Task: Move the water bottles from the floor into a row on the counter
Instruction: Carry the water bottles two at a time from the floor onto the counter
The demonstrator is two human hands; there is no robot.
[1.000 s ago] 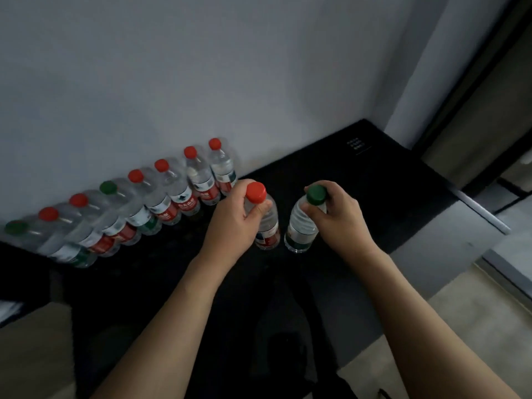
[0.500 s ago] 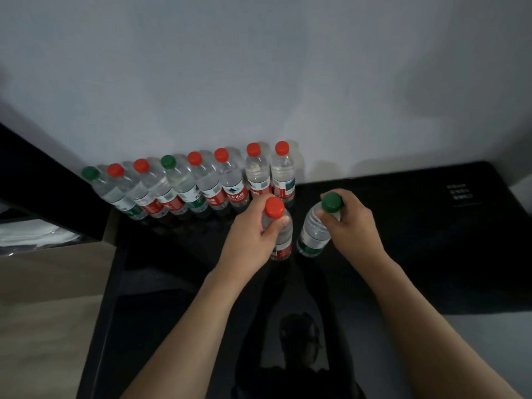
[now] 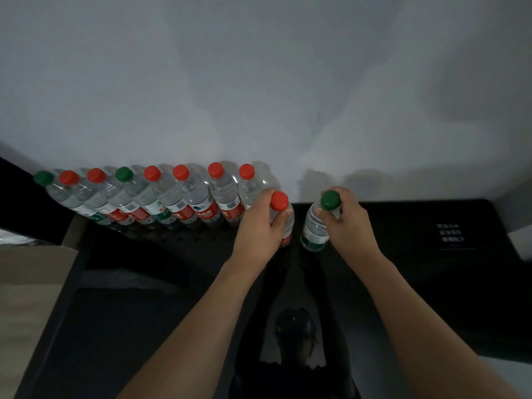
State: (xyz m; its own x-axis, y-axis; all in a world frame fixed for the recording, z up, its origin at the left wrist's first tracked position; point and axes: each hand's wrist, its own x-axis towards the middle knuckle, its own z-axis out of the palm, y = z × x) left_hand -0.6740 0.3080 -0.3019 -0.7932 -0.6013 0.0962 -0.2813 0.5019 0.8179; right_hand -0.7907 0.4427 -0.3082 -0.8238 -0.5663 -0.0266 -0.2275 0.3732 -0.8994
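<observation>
Black glossy tabletop (image 3: 431, 283) w/ row of eight bottles (image 3: 184, 197) along wall. Left hand (image 3: 259, 226) curled round neck of red-capped bottle (image 3: 285, 217), just beside row's right end. Right hand (image 3: 349, 223) grips green-capped bottle (image 3: 315, 228) next to it. Both bottles upright.

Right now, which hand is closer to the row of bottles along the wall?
Left. The left hand is right beside the row of bottles; the right hand is farther right.
</observation>
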